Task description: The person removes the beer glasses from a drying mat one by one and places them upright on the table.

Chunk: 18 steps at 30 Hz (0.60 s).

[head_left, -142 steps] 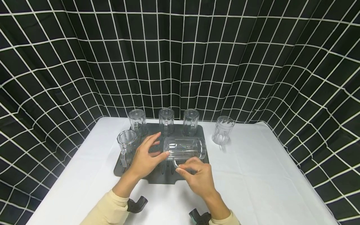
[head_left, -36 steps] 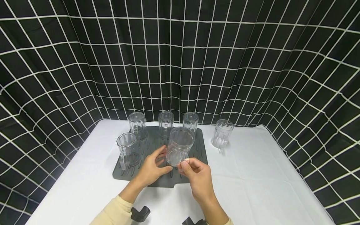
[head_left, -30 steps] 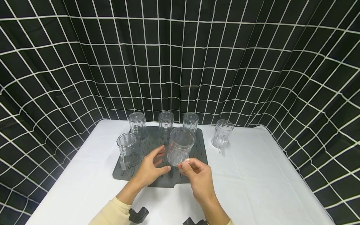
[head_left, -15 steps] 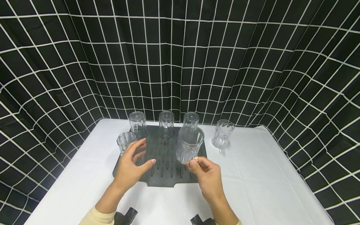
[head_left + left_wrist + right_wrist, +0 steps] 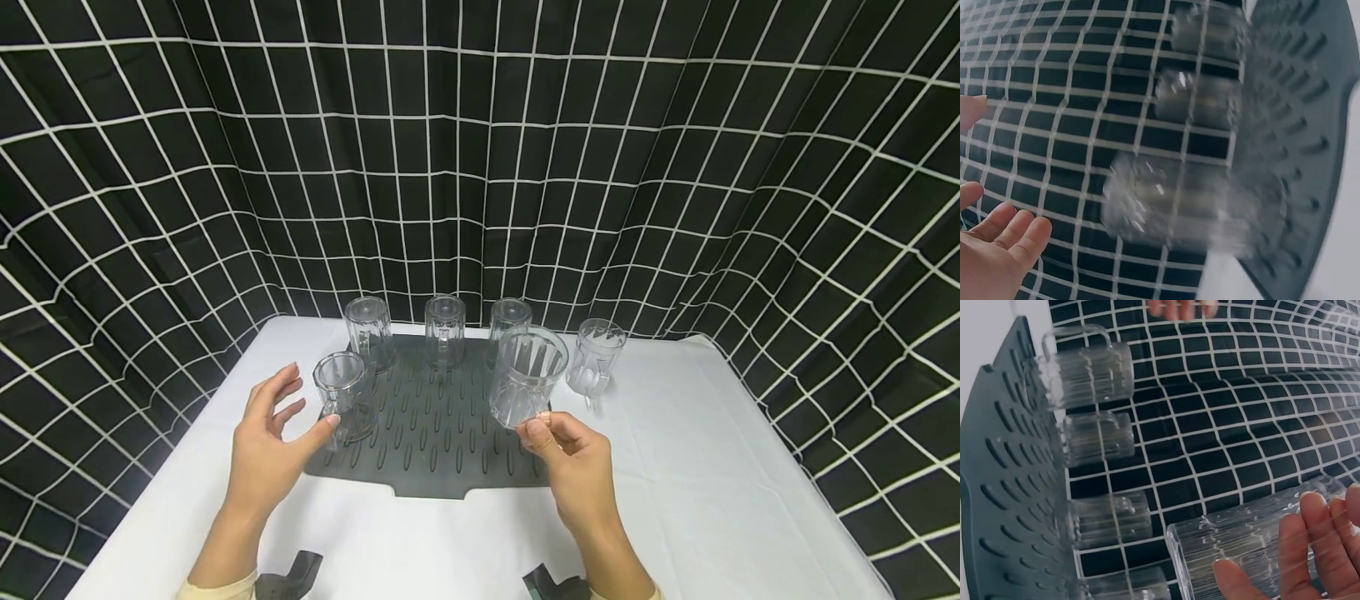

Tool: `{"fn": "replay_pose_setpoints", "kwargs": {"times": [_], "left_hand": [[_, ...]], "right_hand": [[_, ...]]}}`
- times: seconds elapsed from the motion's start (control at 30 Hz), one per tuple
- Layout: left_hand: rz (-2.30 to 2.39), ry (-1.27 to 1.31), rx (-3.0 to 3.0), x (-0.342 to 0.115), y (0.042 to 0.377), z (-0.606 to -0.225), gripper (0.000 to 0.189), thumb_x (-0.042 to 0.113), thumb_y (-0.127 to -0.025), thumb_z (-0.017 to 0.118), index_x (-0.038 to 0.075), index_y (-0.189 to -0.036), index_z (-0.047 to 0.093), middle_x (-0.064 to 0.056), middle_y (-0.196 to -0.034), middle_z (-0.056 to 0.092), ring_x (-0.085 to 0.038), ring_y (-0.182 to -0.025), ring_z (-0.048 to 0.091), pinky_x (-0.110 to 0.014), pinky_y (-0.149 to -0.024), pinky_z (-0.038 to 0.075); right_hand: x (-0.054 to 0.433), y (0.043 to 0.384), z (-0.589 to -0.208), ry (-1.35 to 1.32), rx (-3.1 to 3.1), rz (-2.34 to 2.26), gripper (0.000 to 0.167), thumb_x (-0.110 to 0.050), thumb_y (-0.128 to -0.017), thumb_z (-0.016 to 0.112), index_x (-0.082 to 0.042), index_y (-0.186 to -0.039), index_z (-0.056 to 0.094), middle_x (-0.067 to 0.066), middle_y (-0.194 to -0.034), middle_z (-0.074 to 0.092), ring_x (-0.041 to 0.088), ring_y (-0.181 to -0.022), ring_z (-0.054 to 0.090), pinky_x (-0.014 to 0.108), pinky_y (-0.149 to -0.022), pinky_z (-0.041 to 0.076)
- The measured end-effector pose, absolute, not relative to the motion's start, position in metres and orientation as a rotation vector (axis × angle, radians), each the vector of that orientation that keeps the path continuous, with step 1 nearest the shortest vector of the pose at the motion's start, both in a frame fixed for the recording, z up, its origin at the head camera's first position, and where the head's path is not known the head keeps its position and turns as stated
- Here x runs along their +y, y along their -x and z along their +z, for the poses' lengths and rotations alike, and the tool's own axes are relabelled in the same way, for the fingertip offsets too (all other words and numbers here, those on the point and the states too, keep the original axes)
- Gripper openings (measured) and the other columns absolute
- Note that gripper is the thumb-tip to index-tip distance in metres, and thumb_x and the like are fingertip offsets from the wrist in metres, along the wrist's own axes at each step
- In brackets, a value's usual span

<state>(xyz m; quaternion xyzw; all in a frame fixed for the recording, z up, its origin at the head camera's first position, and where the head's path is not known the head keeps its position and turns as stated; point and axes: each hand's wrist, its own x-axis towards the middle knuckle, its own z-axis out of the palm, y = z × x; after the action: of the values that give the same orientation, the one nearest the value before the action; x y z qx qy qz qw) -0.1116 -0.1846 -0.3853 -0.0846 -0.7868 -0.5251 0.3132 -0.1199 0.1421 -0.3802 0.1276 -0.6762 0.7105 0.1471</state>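
My right hand (image 5: pixel 581 467) pinches the handle of a clear glass mug (image 5: pixel 525 379), its thumb pressed to the fingers low on the mug's near side. The mug leans slightly, with its round rim up, over the right part of a dark grey drying mat (image 5: pixel 420 467). In the right wrist view the mug (image 5: pixel 1235 537) lies along the fingers. My left hand (image 5: pixel 266 450) is spread and holds nothing, beside the front-left mug (image 5: pixel 341 392) on the mat; its thumb overlaps that mug's handle in the head view.
Along the mat's back edge stand three more mugs: a left one (image 5: pixel 369 333), a middle one (image 5: pixel 446 333) and a right one (image 5: pixel 510 321), partly behind the held mug. Another mug (image 5: pixel 595 362) stands on the white tablecloth (image 5: pixel 712 467) to the right. A black gridded curtain (image 5: pixel 480 167) encloses the table.
From lying sideways over the mat, the held mug has been turned rim up and moved right with my right hand. My left hand has left it and moved left to the front-left mug.
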Motion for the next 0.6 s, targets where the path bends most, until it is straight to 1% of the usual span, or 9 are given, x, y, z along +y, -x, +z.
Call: {"fn": "replay_pose_setpoints", "kwargs": {"times": [0.1,0.23,0.33,0.47,0.6], "left_hand": [[-1.359,0.080,-2.157,-0.197,0.112,-0.396,0.085,-0.005,-0.072,0.082,0.000,-0.145,0.038,-0.017,-0.140,0.040,-0.030,-0.127,0.043,-0.014,-0.097,0.041],[-1.438,-0.018,-2.241,-0.210,0.116,-0.415,0.087,0.003,-0.077,0.080,0.001,-0.149,0.030,-0.019,-0.146,0.036,-0.035,-0.131,0.039,-0.016,-0.099,0.040],[-1.527,-0.058,-2.285,-0.219,0.120,-0.432,0.089,0.005,-0.080,0.079,0.002,-0.151,0.024,-0.020,-0.149,0.033,-0.037,-0.135,0.035,-0.019,-0.101,0.038],[-1.596,-0.103,-2.350,-0.228,0.127,-0.452,0.093,0.007,-0.079,0.078,0.003,-0.152,0.020,-0.022,-0.151,0.028,-0.037,-0.138,0.029,-0.023,-0.104,0.035],[-1.662,-0.115,-2.416,-0.234,0.134,-0.468,0.097,0.010,-0.080,0.079,0.003,-0.153,0.017,-0.022,-0.154,0.021,-0.037,-0.141,0.023,-0.032,-0.108,0.030]], "right_hand": [[0.143,0.120,-0.379,-0.354,-1.925,2.046,0.012,0.000,-0.091,0.065,0.011,-0.085,0.064,0.019,-0.086,0.068,0.026,-0.082,0.067,0.035,-0.079,0.057],[0.146,0.120,-0.376,-0.341,-1.909,2.044,0.011,0.002,-0.091,0.065,0.012,-0.085,0.064,0.019,-0.085,0.069,0.025,-0.080,0.067,0.035,-0.078,0.057],[0.148,0.120,-0.374,-0.344,-1.908,2.039,0.012,0.002,-0.091,0.065,0.012,-0.085,0.064,0.020,-0.085,0.069,0.023,-0.080,0.066,0.034,-0.077,0.057],[0.150,0.120,-0.373,-0.363,-1.907,2.025,0.012,0.001,-0.091,0.064,0.012,-0.086,0.064,0.020,-0.087,0.069,0.023,-0.081,0.067,0.034,-0.080,0.056],[0.152,0.120,-0.372,-0.368,-1.906,2.006,0.012,0.001,-0.092,0.064,0.011,-0.087,0.065,0.019,-0.086,0.069,0.022,-0.081,0.068,0.034,-0.079,0.057]]}}
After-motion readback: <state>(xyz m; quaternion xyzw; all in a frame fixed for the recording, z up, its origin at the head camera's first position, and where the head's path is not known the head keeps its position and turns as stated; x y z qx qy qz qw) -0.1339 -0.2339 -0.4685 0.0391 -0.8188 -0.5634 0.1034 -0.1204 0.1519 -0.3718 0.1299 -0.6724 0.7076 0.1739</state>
